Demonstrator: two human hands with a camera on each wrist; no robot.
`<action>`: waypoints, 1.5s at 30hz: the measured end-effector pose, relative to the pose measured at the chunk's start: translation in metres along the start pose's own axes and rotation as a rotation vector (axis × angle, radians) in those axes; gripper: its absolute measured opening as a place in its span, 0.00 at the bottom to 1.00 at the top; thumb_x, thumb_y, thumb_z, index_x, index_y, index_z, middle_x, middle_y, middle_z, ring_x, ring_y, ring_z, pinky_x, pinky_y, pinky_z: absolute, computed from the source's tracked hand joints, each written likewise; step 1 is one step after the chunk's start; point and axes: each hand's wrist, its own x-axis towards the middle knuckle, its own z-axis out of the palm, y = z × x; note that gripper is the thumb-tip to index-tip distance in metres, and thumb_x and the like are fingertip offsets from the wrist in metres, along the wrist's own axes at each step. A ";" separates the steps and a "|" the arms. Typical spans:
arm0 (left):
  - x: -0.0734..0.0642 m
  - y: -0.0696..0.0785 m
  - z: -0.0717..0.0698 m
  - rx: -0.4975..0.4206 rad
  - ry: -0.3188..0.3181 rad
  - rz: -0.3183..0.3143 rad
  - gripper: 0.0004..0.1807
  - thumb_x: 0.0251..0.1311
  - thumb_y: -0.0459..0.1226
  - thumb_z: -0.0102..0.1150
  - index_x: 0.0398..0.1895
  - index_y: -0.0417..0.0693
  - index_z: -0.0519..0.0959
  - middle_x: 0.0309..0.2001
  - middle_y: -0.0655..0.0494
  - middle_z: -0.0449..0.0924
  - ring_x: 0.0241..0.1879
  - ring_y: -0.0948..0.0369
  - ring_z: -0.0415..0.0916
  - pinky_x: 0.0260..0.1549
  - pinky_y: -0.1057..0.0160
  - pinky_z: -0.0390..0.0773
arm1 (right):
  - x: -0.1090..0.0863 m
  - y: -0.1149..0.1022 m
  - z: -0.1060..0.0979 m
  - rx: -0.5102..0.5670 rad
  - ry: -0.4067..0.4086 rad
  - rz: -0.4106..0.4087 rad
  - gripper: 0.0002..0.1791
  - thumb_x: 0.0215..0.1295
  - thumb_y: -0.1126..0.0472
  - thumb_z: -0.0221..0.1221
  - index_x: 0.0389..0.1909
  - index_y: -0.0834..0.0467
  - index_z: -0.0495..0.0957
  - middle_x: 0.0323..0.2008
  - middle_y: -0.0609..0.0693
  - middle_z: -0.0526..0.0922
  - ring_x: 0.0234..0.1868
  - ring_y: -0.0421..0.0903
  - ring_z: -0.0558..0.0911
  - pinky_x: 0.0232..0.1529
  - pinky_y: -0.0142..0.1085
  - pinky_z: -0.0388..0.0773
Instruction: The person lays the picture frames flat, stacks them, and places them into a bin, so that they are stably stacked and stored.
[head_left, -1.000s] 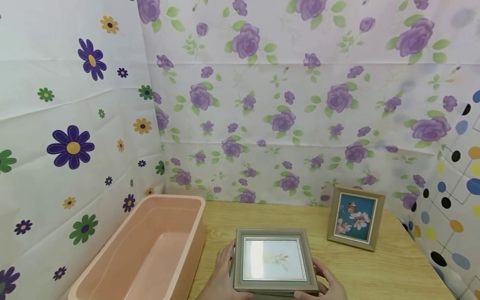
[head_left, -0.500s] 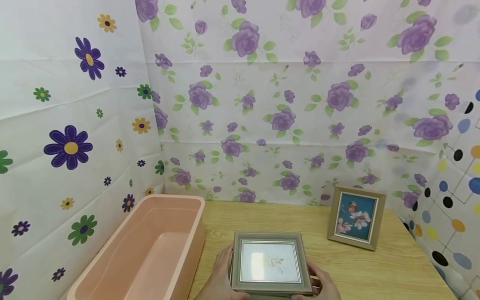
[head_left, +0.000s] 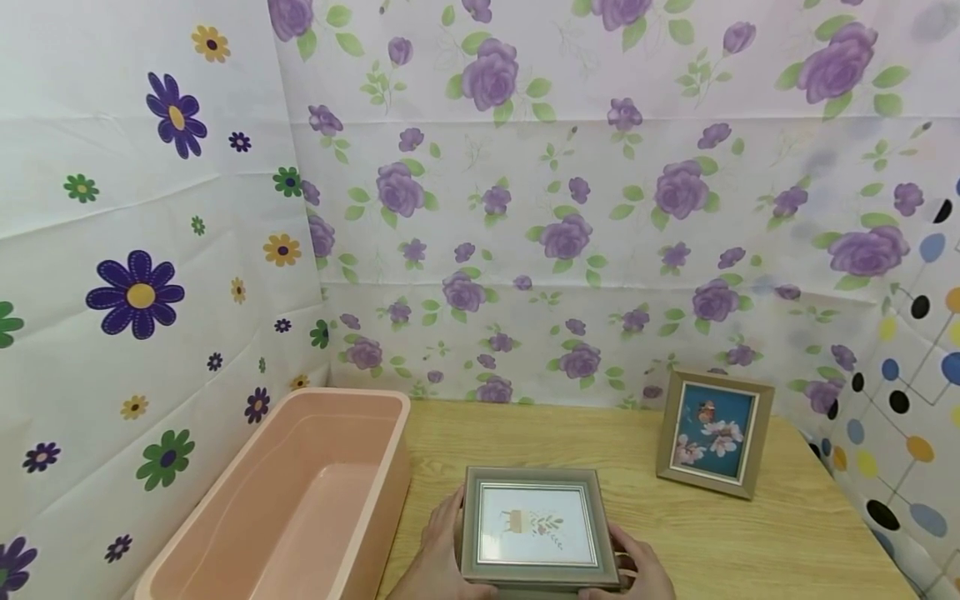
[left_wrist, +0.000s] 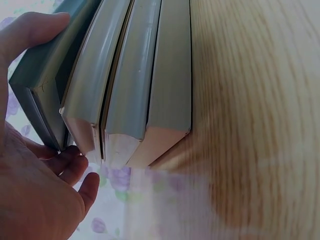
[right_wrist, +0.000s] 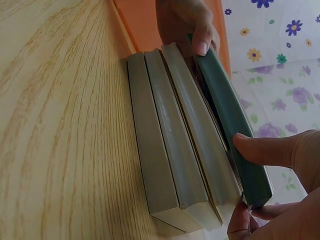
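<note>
A silver-grey picture frame (head_left: 536, 525), showing a pale print of a leafy sprig, lies face up on top of a stack. Beneath it, several more frames (left_wrist: 135, 85) are piled on the table, best seen in both wrist views. My left hand (head_left: 441, 552) grips the top frame's left side, thumb along the front edge and fingertips under it. On the opposite side my right hand (head_left: 636, 568) pinches it, thumb on the near edge (right_wrist: 225, 105) and fingers below. A narrow wedge of space shows between the top frame and the one beneath.
A deep pink plastic tub (head_left: 397, 433) stands left of the stack. At the back right, a tan frame (head_left: 757, 433) with a bird and blossoms stands upright on the wooden table (head_left: 525, 429). Flowered sheets (head_left: 465, 225) hang behind and at the sides.
The top frame, held in both hands, has shifted slightly left and toward me. Glare has slid off its glass, so more of the print shows.
</note>
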 end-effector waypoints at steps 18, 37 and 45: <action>0.007 -0.013 -0.001 -0.013 -0.041 -0.105 0.82 0.40 0.66 0.87 0.92 0.60 0.41 0.87 0.33 0.44 0.81 0.22 0.51 0.60 0.14 0.67 | 0.000 -0.002 0.001 -0.023 -0.007 -0.023 0.58 0.50 0.58 0.86 0.79 0.72 0.66 0.62 0.65 0.75 0.53 0.50 0.80 0.46 0.35 0.83; -0.004 -0.011 -0.001 -0.106 -0.060 -0.083 0.76 0.50 0.62 0.84 0.91 0.45 0.43 0.84 0.27 0.47 0.78 0.23 0.56 0.60 0.21 0.74 | -0.003 0.001 0.003 -0.018 -0.005 -0.005 0.59 0.54 0.52 0.84 0.80 0.71 0.64 0.64 0.67 0.74 0.53 0.52 0.81 0.46 0.40 0.85; -0.031 0.033 -0.012 -0.428 -0.017 -0.170 0.64 0.61 0.52 0.78 0.89 0.38 0.48 0.79 0.30 0.60 0.68 0.46 0.73 0.50 0.56 0.86 | -0.006 0.005 -0.031 0.031 0.095 0.065 0.57 0.59 0.49 0.81 0.84 0.62 0.61 0.68 0.65 0.76 0.61 0.54 0.82 0.52 0.41 0.86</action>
